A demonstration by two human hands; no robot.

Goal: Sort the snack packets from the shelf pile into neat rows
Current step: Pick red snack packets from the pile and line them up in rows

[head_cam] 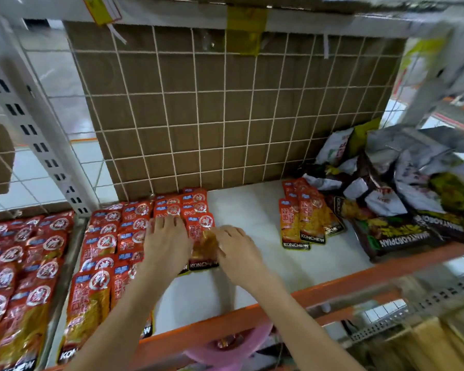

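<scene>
While the left hand (166, 243) lies flat on the rows (105, 245), the right hand (239, 250) pinches a red packet (202, 236).

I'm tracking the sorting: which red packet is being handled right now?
The front red packet of the rightmost row, between the left hand and the right hand; both touch it.

white shelf (247, 218) bears red packets (102, 236), jumbled pile (402, 188).

Single head-worn wide-angle view, looking forward and down, close over a white shelf (252, 236), cardboard-backed wire grid (225, 116) directly ahead
</scene>
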